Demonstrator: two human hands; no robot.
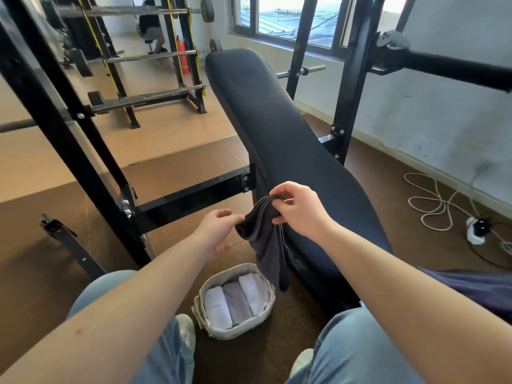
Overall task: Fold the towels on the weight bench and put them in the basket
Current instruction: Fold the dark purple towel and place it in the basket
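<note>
A dark grey towel [267, 245] hangs folded in the air, just left of the black weight bench pad [279, 128]. My right hand [299, 209] pinches its top edge. My left hand [219, 231] is beside the towel's left side with fingers spread, its fingertips at the cloth. Directly below, on the floor between my knees, stands a pale woven basket [210, 327]. Three rolled towels lie side by side in it: a white one [217, 307], a grey one [237, 302] and another white one [253, 293].
The black rack frame [83, 162] and its crossbar [191, 195] stand left of the bench. A white cable [432, 203] and a power strip [475, 230] lie on the brown floor at right. Another person [151, 26] crouches far back near barbell racks.
</note>
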